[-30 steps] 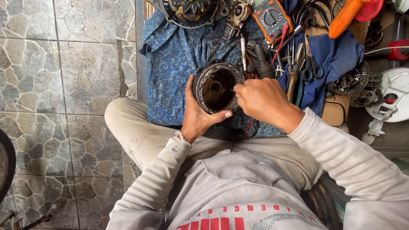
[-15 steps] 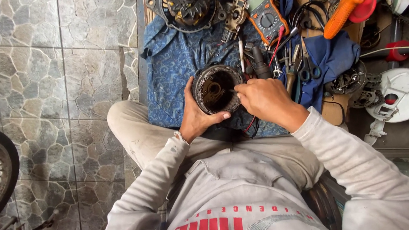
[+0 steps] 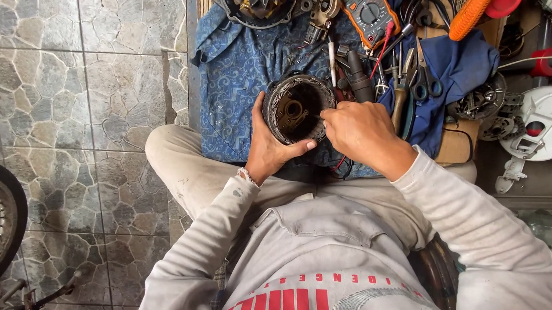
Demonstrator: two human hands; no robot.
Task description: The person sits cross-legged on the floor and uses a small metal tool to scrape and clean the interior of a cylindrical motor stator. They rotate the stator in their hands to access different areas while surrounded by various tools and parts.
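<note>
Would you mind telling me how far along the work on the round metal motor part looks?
Done: the round dark metal ring-shaped part is out on the blue patterned cloth, with the orange multimeter and pliers laid out. In hand: the left hand cups its rim while the right hand works at its edge. Left: a second round assembly lies apart, untouched.

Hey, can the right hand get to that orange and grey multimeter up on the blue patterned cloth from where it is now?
Probably yes. The right hand sits at the rim of the round dark metal ring part, and the orange and grey multimeter lies just beyond it; only loose tools and red leads lie between, low enough to reach over.
</note>
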